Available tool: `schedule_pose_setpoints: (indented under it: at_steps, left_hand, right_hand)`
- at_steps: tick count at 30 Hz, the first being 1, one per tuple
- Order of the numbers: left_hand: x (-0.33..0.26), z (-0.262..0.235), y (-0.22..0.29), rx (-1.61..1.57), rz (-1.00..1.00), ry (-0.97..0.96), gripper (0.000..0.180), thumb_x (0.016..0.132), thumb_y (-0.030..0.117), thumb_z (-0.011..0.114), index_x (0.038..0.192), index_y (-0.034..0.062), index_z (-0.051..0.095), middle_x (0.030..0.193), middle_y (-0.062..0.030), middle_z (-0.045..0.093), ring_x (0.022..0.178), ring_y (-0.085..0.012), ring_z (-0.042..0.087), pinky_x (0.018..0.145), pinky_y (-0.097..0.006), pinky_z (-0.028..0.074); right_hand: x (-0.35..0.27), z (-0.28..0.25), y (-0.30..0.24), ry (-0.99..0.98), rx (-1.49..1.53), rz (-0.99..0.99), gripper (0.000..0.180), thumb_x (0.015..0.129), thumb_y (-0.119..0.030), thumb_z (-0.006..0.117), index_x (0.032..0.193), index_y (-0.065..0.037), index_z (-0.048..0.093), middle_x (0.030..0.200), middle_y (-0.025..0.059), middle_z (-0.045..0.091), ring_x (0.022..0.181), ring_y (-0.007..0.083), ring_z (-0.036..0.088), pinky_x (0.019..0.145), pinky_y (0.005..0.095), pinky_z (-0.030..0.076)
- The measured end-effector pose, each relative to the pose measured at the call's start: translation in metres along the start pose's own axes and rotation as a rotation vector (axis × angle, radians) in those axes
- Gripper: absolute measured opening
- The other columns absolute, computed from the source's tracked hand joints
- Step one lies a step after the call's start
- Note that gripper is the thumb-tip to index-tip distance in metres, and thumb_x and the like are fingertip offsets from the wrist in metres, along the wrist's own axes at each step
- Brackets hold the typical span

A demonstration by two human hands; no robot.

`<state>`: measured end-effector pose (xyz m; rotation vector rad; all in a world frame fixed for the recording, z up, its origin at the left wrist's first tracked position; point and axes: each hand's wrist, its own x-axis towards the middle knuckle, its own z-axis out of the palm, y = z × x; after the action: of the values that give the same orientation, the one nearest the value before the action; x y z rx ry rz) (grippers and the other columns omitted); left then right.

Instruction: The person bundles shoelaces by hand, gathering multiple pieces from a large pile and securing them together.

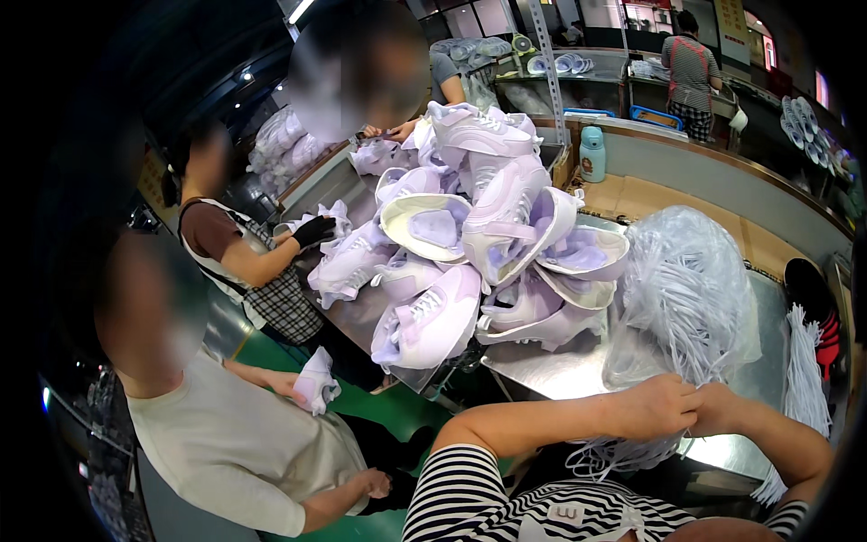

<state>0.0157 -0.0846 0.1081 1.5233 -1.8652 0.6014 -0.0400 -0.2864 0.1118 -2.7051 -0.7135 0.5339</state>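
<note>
My left hand [662,406] and my right hand [721,406] meet at the near edge of the metal table, fingers closed and almost touching. White shoelaces [623,456] hang in loose loops just beneath them, and both hands appear to pinch these laces; the exact grip is hidden by the fingers. Right behind my hands lies a clear plastic bag [688,289] stuffed with more white laces. To its left, lilac-and-white sneaker uppers [433,316] are heaped high, several with laces threaded through.
A long bundle of white laces [806,379] hangs at the right, beside red-handled tools [826,346]. A light-blue bottle [592,154] stands behind the heap. At left, a person in a pale shirt [239,434] holds a lilac upper [317,382]; another wears a black glove [314,232].
</note>
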Motion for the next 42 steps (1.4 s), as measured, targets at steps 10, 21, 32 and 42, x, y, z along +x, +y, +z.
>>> schedule_pose_setpoints:
  at_steps: [10, 21, 32, 42]
  left_hand:
    - [-0.024, -0.028, -0.004, -0.367, -0.554, -0.255, 0.041, 0.081, 0.025, 0.067, 0.112, 0.0033, 0.051, 0.095, -0.0199, 0.061, 0.084, -0.0418, 0.059, 0.075, -0.049, 0.046]
    - [-0.026, 0.082, 0.035, -0.862, -0.985, 0.247, 0.096, 0.076, 0.016, 0.075, 0.149, 0.0078, 0.013, 0.125, -0.0301, 0.054, 0.116, -0.0441, 0.055, 0.099, -0.044, 0.043]
    - [-0.032, 0.052, 0.021, -0.873, -0.86, -0.023, 0.087, 0.071, 0.004, 0.061, 0.148, 0.0067, 0.022, 0.12, -0.0236, 0.061, 0.109, -0.0386, 0.061, 0.091, -0.04, 0.048]
    - [-0.028, 0.038, 0.017, -0.824, -0.954, -0.042, 0.075, 0.074, 0.008, 0.061, 0.144, 0.0049, 0.035, 0.115, -0.0228, 0.063, 0.105, -0.0358, 0.064, 0.089, -0.038, 0.049]
  right_hand:
    - [-0.009, -0.022, -0.023, -0.087, -0.33, -0.043, 0.034, 0.066, -0.02, 0.076, 0.093, -0.007, 0.059, 0.076, 0.0111, 0.065, 0.073, 0.0339, 0.066, 0.06, 0.0455, 0.051]
    - [-0.01, -0.019, -0.038, 0.104, -0.452, 0.01, 0.047, 0.063, -0.022, 0.079, 0.099, -0.004, 0.054, 0.078, 0.0078, 0.067, 0.07, 0.026, 0.068, 0.055, 0.0394, 0.051]
    - [-0.022, -0.01, -0.028, 0.098, 0.0, 0.091, 0.051, 0.069, -0.024, 0.079, 0.111, -0.009, 0.053, 0.082, 0.0117, 0.069, 0.075, 0.035, 0.067, 0.063, 0.0435, 0.052]
    - [-0.023, 0.007, -0.019, 0.242, 0.588, 0.089, 0.058, 0.066, -0.014, 0.085, 0.115, -0.006, 0.054, 0.098, 0.0122, 0.068, 0.085, 0.0263, 0.068, 0.075, 0.0359, 0.053]
